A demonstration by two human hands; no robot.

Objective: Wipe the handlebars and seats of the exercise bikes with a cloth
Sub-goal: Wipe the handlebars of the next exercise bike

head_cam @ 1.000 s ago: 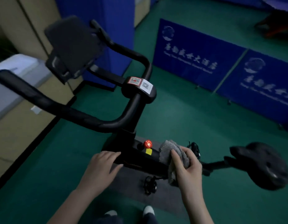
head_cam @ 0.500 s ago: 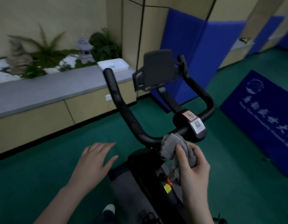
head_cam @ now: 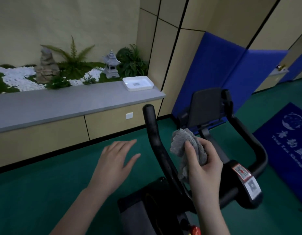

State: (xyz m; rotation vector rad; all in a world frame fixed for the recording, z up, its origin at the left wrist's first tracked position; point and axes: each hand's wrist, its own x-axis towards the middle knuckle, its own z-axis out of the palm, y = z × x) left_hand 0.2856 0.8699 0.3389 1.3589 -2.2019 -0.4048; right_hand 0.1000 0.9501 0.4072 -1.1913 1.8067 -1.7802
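Right hand [head_cam: 204, 161] clutching a bunched grey cloth [head_cam: 187, 146] just right of the exercise bike's left handlebar [head_cam: 155, 141], left hand [head_cam: 113, 165] spread flat, empty, left of that bar

I see green floor [head_cam: 45, 187], beige panelled walls [head_cam: 189, 48], blue wall padding [head_cam: 219, 68] far right, grey-topped cabinet [head_cam: 62, 102] left, white tray [head_cam: 138, 83], stone lantern [head_cam: 111, 65], ferns [head_cam: 74, 55].

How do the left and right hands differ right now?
The left hand is open and empty, fingers spread flat over the green floor, touching nothing. The right hand is closed around a bunched grey cloth, held next to the left handlebar. The left hand sits farther from the bar. Both are bare.
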